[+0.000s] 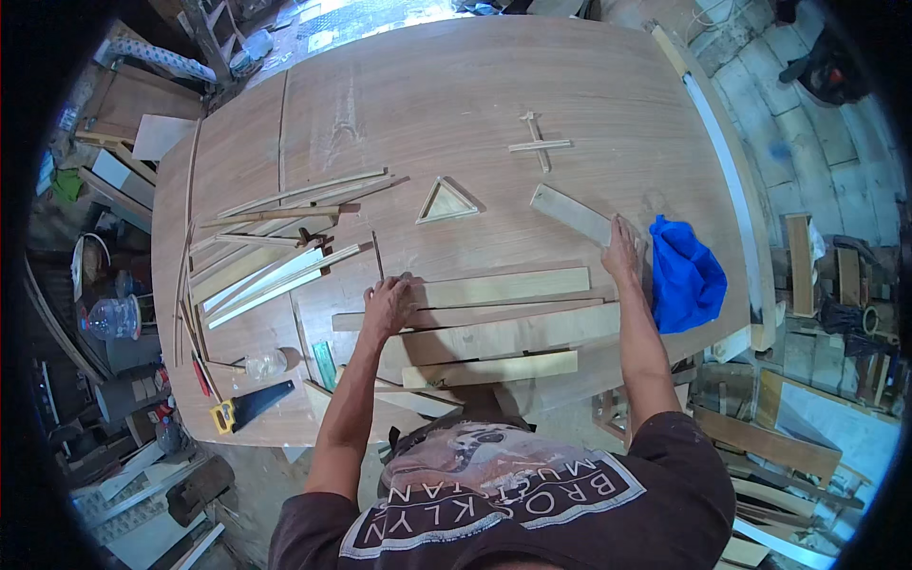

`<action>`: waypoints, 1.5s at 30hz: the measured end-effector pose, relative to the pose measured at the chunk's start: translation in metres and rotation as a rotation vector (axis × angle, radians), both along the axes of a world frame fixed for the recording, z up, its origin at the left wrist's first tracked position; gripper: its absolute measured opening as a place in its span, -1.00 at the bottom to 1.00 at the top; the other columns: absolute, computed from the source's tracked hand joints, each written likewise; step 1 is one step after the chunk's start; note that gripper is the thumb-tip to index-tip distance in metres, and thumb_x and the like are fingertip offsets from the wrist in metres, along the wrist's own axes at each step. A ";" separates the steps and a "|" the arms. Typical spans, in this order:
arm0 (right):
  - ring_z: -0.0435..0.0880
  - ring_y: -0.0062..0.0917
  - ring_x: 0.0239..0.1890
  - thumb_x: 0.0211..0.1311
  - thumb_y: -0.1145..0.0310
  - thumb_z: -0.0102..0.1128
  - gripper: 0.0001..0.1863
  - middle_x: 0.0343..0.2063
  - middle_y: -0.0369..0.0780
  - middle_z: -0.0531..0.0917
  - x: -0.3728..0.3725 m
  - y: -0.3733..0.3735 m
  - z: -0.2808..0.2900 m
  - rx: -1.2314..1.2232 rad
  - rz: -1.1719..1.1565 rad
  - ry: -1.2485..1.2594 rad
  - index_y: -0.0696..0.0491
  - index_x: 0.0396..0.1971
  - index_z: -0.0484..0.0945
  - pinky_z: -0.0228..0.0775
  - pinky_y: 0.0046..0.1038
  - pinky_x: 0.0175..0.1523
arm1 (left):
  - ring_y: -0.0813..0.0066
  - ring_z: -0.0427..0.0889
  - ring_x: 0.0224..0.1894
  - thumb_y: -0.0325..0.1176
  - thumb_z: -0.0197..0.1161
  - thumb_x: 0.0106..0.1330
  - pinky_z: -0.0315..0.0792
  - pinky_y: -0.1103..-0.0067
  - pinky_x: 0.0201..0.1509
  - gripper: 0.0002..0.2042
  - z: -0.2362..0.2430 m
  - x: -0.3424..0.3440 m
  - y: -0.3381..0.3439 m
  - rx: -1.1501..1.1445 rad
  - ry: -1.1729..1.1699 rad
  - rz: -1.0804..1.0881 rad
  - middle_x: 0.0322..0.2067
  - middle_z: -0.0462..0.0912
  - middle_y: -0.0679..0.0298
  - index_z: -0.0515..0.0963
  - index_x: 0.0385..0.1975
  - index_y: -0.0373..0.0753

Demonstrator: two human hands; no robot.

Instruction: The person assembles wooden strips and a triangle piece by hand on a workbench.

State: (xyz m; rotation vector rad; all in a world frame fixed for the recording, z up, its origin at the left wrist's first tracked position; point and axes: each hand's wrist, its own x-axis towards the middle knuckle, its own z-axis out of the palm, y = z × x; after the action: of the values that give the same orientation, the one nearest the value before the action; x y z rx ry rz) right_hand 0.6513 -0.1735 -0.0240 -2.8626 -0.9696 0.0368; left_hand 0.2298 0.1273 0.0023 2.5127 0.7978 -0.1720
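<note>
My left hand [389, 306] has its fingers bent over the left end of a pale plank [503, 285], beside a thin dark rod [377, 255]. My right hand [619, 249] grips the lower end of a short angled board [570, 211]. Several more planks [508, 332] lie crosswise in front of me. Above them are a wooden triangle frame [446, 204] and a small cross of strips [539, 145]. A blue cloth bundle [686, 280] lies just right of my right hand.
Several thin strips [266, 249] are piled on the left of the wooden table [399, 85]. A handsaw [252, 406], red-handled tool [201, 378], green strip [324, 366] and small clear container [266, 364] lie near the front-left edge. A water bottle [112, 318] and timber offcuts surround the table.
</note>
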 end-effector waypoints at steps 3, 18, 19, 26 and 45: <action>0.32 -0.24 0.21 0.03 0.49 0.16 -0.52 0.08 -0.11 0.45 -0.036 0.023 0.017 0.221 0.069 -0.029 0.09 0.05 0.44 0.11 -0.06 0.26 | 0.21 0.38 0.15 -0.20 0.39 0.03 0.20 0.10 0.18 -0.44 -0.002 -0.011 0.002 -0.002 0.064 0.014 0.07 0.43 0.24 0.41 0.09 -0.08; 0.29 -0.11 0.19 0.00 -0.02 0.32 -0.26 0.13 -0.04 0.33 -0.164 0.031 0.032 -0.036 -0.347 0.130 -0.05 0.16 0.28 -0.01 0.14 0.20 | 0.06 0.47 0.05 -0.16 0.32 0.08 0.42 0.15 0.04 -0.55 0.002 -0.081 -0.004 0.001 0.151 0.430 -0.02 0.47 0.12 0.45 -0.01 -0.07; 0.25 -0.12 0.25 0.02 -0.05 0.29 -0.22 0.19 -0.02 0.29 -0.159 0.030 0.033 -0.022 -0.295 0.215 -0.03 0.21 0.24 -0.05 0.18 0.22 | 0.04 0.46 0.05 -0.15 0.31 0.10 0.42 0.14 0.04 -0.56 -0.002 -0.085 -0.003 -0.033 0.138 0.413 -0.02 0.47 0.11 0.45 -0.01 -0.11; 0.26 -0.13 0.27 0.07 0.00 0.24 -0.25 0.21 -0.05 0.33 -0.146 0.041 0.029 -0.053 -0.157 0.327 0.02 0.23 0.27 0.00 0.11 0.26 | -0.01 0.43 0.08 -0.16 0.28 0.13 0.38 0.10 0.07 -0.56 -0.011 -0.079 -0.012 -0.086 0.079 0.499 0.01 0.45 0.04 0.45 -0.03 -0.25; 0.55 -0.22 -0.01 0.09 0.11 0.25 -0.62 -0.13 -0.13 0.59 0.007 0.207 -0.001 0.216 -0.217 0.221 0.07 -0.20 0.57 0.32 -0.03 0.05 | -0.01 0.53 -0.06 -0.31 0.25 0.16 0.42 0.28 0.03 -0.70 0.013 0.008 0.009 0.130 -0.288 0.553 -0.14 0.56 -0.03 0.55 -0.16 -0.34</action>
State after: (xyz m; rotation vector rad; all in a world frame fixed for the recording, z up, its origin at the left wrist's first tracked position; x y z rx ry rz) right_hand 0.6584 0.0334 -0.0248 -2.6756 -0.5810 0.2097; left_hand 0.2375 0.1362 0.0154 2.2515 1.3650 0.4293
